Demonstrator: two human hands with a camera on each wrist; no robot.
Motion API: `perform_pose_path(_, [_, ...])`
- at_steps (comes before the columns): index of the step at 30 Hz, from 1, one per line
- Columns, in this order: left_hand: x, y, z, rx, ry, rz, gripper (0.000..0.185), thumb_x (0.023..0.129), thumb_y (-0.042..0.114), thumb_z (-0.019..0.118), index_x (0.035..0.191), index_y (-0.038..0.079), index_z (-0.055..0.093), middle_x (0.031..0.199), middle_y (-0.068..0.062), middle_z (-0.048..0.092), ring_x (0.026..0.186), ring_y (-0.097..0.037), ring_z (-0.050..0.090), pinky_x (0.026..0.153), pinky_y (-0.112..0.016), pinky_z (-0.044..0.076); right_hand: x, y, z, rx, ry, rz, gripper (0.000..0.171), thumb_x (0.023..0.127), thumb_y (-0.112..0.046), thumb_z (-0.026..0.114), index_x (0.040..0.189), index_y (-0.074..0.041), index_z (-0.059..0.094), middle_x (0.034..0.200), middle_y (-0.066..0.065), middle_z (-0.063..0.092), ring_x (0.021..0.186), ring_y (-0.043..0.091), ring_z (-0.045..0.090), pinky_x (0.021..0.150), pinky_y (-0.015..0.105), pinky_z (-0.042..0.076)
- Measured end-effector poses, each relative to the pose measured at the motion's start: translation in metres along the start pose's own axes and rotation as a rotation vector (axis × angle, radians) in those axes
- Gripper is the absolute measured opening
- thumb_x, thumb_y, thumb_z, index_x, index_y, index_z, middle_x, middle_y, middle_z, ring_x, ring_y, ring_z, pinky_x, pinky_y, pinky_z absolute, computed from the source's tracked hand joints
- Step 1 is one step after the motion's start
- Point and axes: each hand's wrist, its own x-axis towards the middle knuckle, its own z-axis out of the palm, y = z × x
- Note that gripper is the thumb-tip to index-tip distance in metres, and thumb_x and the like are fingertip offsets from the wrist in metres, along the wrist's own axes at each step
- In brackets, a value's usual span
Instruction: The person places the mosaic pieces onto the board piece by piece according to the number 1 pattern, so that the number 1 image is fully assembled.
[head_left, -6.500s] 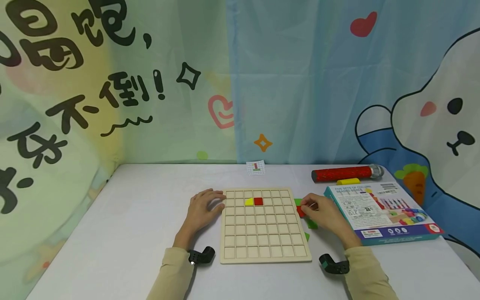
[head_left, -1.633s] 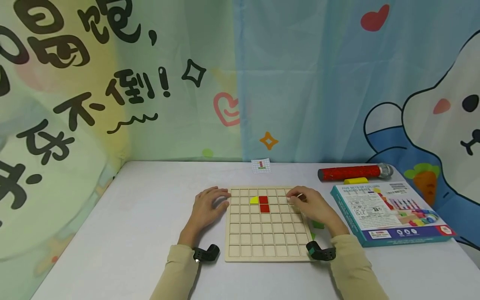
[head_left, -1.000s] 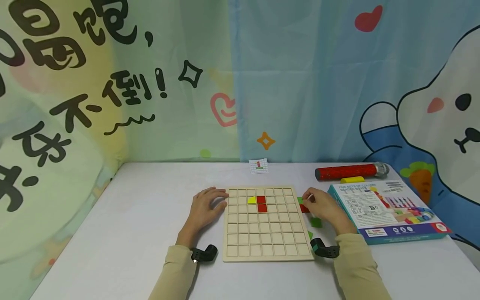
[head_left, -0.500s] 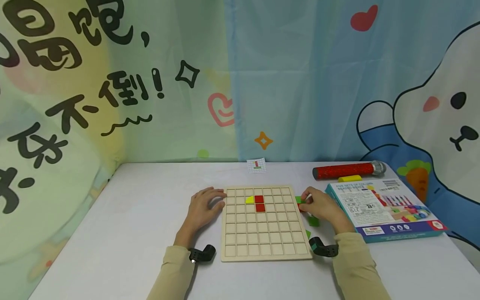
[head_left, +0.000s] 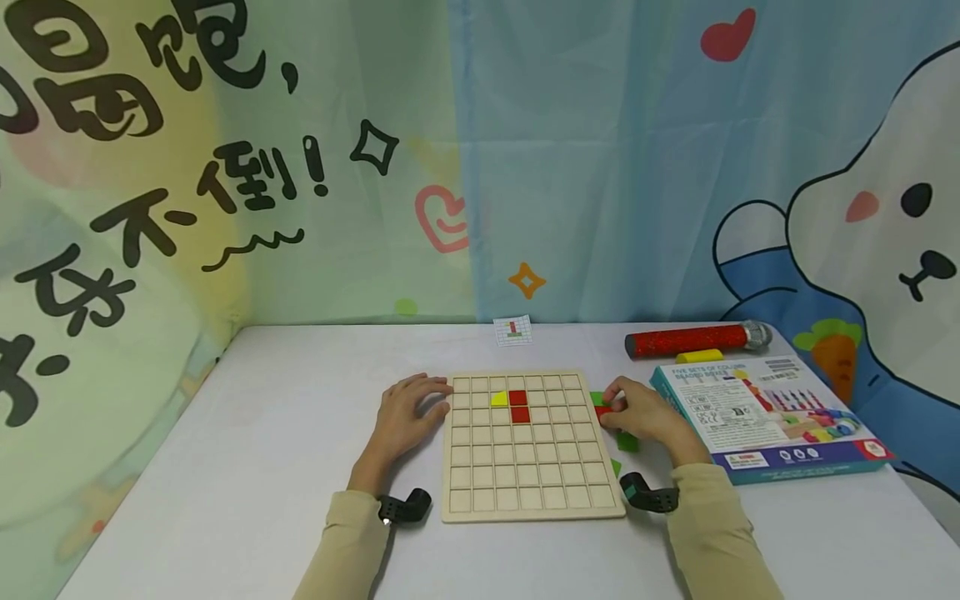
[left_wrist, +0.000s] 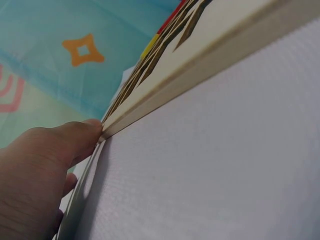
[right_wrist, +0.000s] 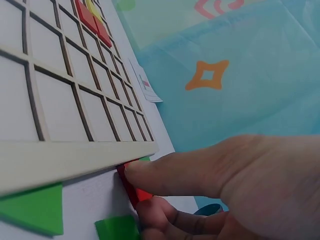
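Observation:
A wooden grid board lies on the table. One yellow tile with a cut corner and two red tiles sit in its upper cells, the reds one below the other. My left hand rests at the board's upper left edge, fingers extended, touching the rim. Beside the right edge, my right hand pinches a red tile between thumb and finger, low by the table. Green tiles lie around it, one triangular green piece nearer the front.
A small pattern card lies at the table's back. To the right are a flat box, a yellow cylinder and a red microphone. A printed curtain hangs behind the table.
A second red tile now sits below the first. My right hand has gone from over the board's right side back to the loose tiles and pinches a red one. The left hand stays put.

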Motion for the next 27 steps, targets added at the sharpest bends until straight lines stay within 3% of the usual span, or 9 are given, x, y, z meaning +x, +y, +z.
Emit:
perform_pose_path(14, [0.0003,0.0009,0.0001,-0.009,0.006,0.010,0.022,0.087,0.024,0.068,0.109,0.020,0.070,0.124,0.000,0.065,0.128,-0.028,0.048,0.105,-0.055,0.030,-0.0079,-0.0045,-0.0045,-0.116,0.012,0.072,0.034,0.087,-0.028,0.063,0.100,0.003,0.058,0.090,0.013,0.057,0.076,0.022,0.050,0.061,0.029,0.040])
perform_pose_path(22, [0.0001,0.0022,-0.0009,-0.007,0.007,0.014,0.023,0.087,0.024,0.067,0.109,0.019,0.069,0.124,-0.001,0.065,0.129,-0.028,0.048,0.105,-0.056,0.029,-0.0062,0.0010,-0.0038,-0.061,0.010,0.050,0.030,0.088,-0.028,0.062,0.096,0.000,0.056,0.084,0.009,0.055,0.072,0.020,0.050,0.058,0.028,0.038])
perform_pose_path(27, [-0.0002,0.0007,0.0007,-0.004,0.006,0.001,0.023,0.086,0.024,0.068,0.109,0.020,0.069,0.125,0.000,0.064,0.129,-0.028,0.048,0.106,-0.055,0.029,-0.0027,0.0019,-0.0013,-0.009,0.024,-0.020,0.024,0.089,-0.022,0.063,0.096,-0.001,0.053,0.080,0.007,0.056,0.068,0.017,0.050,0.058,0.027,0.038])
